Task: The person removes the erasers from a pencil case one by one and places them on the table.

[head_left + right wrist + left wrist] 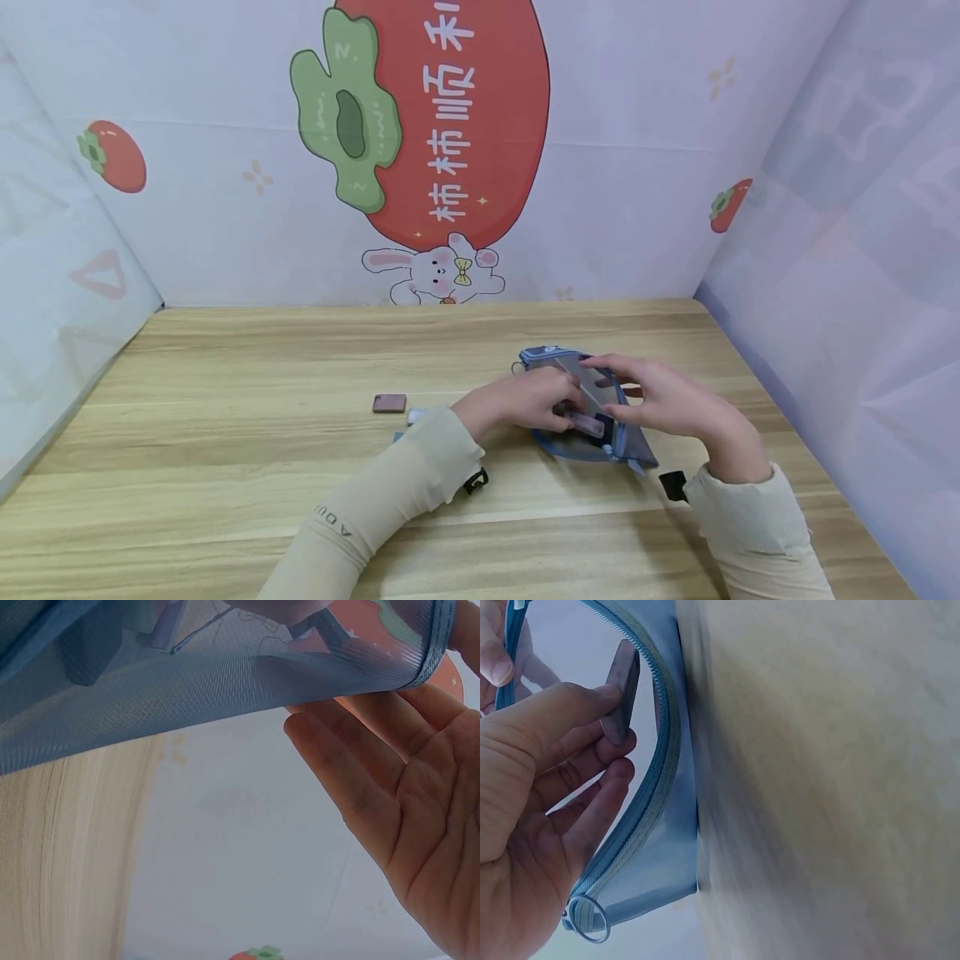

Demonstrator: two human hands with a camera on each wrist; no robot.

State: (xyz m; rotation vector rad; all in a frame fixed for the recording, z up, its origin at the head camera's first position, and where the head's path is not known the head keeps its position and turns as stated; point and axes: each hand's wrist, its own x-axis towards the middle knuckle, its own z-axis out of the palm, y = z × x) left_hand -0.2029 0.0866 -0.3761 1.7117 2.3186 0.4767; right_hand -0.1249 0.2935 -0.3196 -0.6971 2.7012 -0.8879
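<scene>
A blue translucent mesh pouch [573, 450] with a zipper stands open on the table. My left hand [536, 400] reaches into its mouth. In the left wrist view, that hand pinches a small flat greyish piece [622, 694] between thumb and fingers, inside the zipper's curve; its exact kind is unclear. My right hand [667, 400] holds the pouch's right rim, thumb on one side and fingers on the other. The right wrist view shows its fingers [345, 772] beneath the mesh edge. Dark and lilac things show blurred through the mesh [195, 682].
On the wooden table [262, 467], a small mauve rectangle [389, 403] and a whitish piece [417, 415] lie left of the pouch. A black item [476, 480] is partly hidden by the left sleeve. Near the right sleeve lies a black square [673, 485]. Printed walls enclose the table.
</scene>
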